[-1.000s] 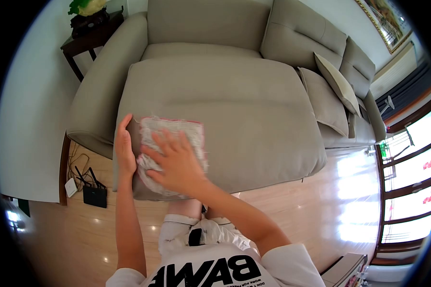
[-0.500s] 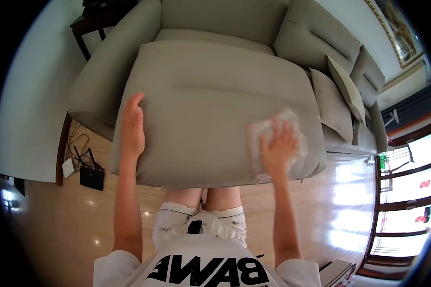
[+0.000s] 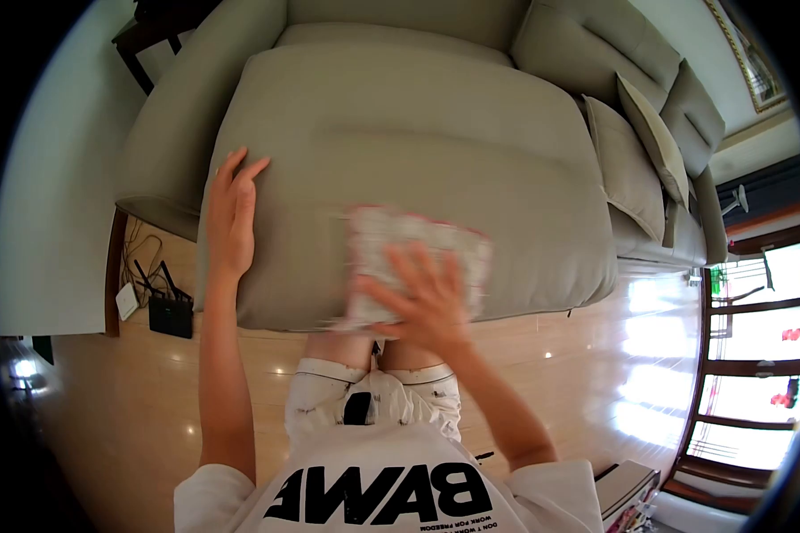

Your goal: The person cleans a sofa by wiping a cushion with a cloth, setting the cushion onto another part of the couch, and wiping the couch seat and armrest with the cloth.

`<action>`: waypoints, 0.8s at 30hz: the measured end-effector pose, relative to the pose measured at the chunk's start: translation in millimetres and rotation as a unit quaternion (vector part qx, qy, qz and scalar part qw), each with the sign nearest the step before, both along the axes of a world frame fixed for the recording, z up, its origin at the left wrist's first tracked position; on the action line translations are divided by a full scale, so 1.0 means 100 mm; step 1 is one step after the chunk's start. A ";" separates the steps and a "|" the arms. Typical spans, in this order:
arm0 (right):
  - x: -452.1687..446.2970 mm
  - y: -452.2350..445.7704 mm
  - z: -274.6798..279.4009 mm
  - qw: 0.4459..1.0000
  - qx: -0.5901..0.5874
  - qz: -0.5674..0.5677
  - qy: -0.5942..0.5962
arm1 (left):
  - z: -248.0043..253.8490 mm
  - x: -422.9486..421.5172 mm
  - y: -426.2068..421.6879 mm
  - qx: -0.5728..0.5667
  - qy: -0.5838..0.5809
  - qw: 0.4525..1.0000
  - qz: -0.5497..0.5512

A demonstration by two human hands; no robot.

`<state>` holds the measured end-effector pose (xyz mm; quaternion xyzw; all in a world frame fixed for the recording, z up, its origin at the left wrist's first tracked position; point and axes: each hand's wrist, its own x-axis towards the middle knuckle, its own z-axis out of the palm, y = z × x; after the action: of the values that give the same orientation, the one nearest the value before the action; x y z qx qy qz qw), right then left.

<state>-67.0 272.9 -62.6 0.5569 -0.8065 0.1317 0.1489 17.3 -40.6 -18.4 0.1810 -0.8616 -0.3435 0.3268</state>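
From my feed, the white T-shirt (image 3: pixel 373 457) and white shorts (image 3: pixel 320 391) sit nearest, at bottom centre. Just above them, in the centre of the frame, I have the right hand (image 3: pixel 428 298) palm down on a pale, red-edged cloth (image 3: pixel 378 240), its fingers spread flat over the fabric rather than curled around it. The cloth lies on the front part of the beige chaise cushion (image 3: pixel 400 111), its lower-left corner reaching the front edge. Upholstery runs on to the rounded corner at right, giving me sideways room. At centre left, the left hand (image 3: pixel 231 222) lies along the cushion's left edge, fingers extended and slightly parted, holding nothing.

Glossy floor (image 3: pixel 569 382) borders the front edge. At lower right, a low cabinet (image 3: pixel 620 487) shows small coloured items along its side, too small for me to identify. A black router (image 3: pixel 171 317) stands left of the cushion, below the armrest (image 3: pixel 187 115). Farther off, two throw pillows (image 3: pixel 627 169) lean at upper right; a dark side table (image 3: pixel 147 40) stands upper left.
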 end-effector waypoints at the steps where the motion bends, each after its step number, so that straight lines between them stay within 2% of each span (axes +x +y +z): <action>1: -0.19 0.37 -0.11 0.998 -0.003 -0.020 0.052 | 0.01 -0.01 0.02 0.003 -0.001 1.000 -0.001; 4: -0.71 1.40 -0.22 0.996 -0.016 -0.073 0.048 | 0.02 0.00 0.02 0.012 -0.004 1.000 -0.009; 6: -0.82 1.60 -0.17 0.990 0.009 -0.097 0.103 | 0.04 0.02 0.01 0.025 -0.001 0.999 -0.023; 10: -0.42 0.95 -0.27 0.982 -0.084 -0.161 0.059 | 0.05 0.00 -0.04 0.017 0.005 0.999 -0.033; 13: 0.10 -0.02 -0.13 0.990 -0.014 -0.119 0.075 | 0.00 -0.02 -0.05 0.031 0.025 0.999 -0.035; 15: 0.48 -0.71 0.08 0.999 0.001 -0.038 0.009 | 0.00 -0.02 -0.08 0.034 0.022 0.998 -0.046; 17: 0.79 -1.29 0.05 1.000 -0.014 0.017 0.014 | -0.06 0.01 -0.14 0.041 0.021 0.997 -0.057; 18: 0.95 -1.52 0.06 0.998 0.028 0.009 0.050 | -0.09 0.01 -0.18 0.046 0.021 0.996 -0.068; 19: 1.02 -1.64 0.08 0.994 0.072 0.002 0.085 | -0.11 0.02 -0.24 0.078 0.029 0.993 -0.084; 21: 0.99 -1.58 0.05 0.995 0.040 0.012 0.094 | -0.10 0.06 -0.31 0.145 0.041 0.982 -0.111; 24: 0.81 -1.31 -0.05 0.995 -0.020 0.048 0.087 | -0.06 0.05 -0.18 0.077 0.009 0.996 -0.055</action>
<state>13.5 142.1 -67.3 0.6013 -0.7598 0.1061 0.2234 22.3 -59.0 -24.4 0.1547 -0.8383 -0.4277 0.3007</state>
